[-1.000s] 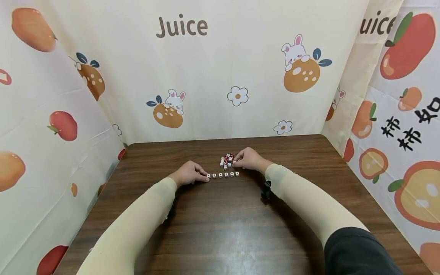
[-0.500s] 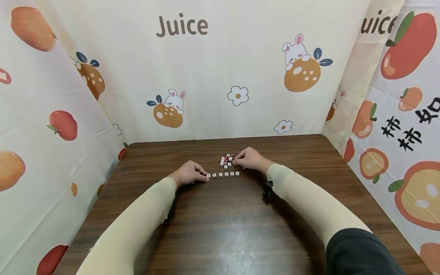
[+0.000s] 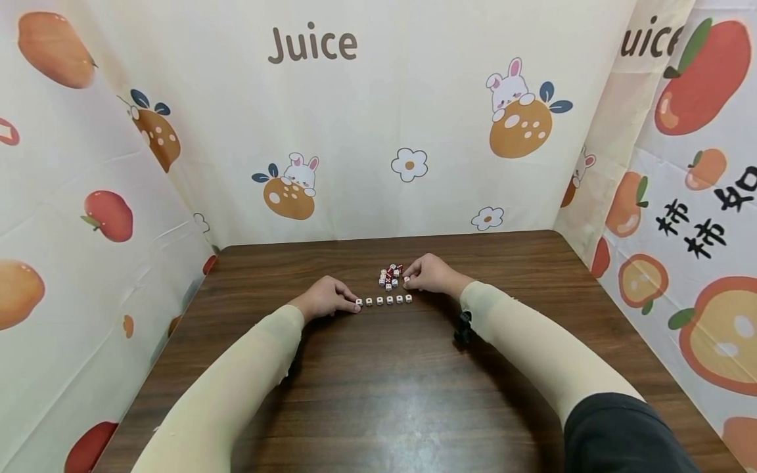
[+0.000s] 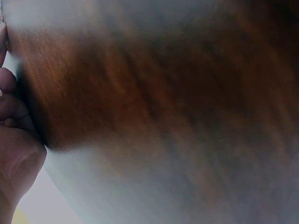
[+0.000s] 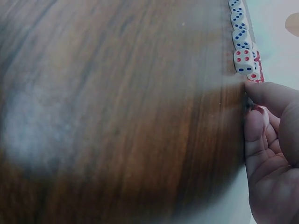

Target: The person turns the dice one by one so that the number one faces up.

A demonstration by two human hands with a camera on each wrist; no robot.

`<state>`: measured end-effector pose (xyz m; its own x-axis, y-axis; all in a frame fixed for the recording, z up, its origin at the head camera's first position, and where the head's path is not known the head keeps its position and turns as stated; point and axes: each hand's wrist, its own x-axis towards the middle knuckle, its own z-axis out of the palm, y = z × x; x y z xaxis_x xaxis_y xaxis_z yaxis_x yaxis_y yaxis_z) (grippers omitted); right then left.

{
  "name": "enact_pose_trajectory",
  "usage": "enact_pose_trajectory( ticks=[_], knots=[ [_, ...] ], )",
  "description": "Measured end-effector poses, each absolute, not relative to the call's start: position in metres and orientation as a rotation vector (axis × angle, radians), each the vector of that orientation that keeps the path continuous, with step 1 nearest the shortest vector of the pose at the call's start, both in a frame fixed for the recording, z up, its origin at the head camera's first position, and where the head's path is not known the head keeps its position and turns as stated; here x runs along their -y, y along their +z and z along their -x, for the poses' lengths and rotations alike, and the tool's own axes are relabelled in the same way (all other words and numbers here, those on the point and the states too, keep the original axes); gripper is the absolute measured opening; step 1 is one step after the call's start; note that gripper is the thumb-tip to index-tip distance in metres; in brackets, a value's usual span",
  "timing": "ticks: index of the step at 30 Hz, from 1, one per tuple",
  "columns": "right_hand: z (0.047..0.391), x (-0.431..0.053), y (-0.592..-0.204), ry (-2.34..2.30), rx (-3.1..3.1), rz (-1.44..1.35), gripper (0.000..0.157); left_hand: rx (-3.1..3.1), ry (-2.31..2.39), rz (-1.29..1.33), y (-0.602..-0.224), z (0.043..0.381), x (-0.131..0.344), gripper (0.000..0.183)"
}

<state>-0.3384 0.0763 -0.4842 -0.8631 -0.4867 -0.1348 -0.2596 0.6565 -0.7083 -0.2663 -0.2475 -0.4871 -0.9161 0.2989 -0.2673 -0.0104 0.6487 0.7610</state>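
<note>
The left hand (image 3: 326, 299) touches the left-end die (image 3: 359, 302), whether pinching it I can't tell; the dice row (image 3: 389, 300) runs right, the pile (image 3: 388, 278) on its far side; the right hand (image 3: 432, 274) pinches a loose die (image 3: 407, 280); a light grip would spare its neighbours

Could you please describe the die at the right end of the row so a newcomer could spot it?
On the brown table, a row of white dice lies nearer the camera than the mixed pile. Take the row's right-end die: in the right wrist view it shows four red dots; its row neighbours show blue.
</note>
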Motion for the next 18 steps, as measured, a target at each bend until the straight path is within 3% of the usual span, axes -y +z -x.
enact_pose_trajectory(
  ticks=[18],
  knots=[
    [0.3411,-0.0829,-0.4855,-1.071,-2.566,0.493,0.021,-2.494,1.161,-0.227,-0.4882,0.2673,0.2479,0.016]
  ],
)
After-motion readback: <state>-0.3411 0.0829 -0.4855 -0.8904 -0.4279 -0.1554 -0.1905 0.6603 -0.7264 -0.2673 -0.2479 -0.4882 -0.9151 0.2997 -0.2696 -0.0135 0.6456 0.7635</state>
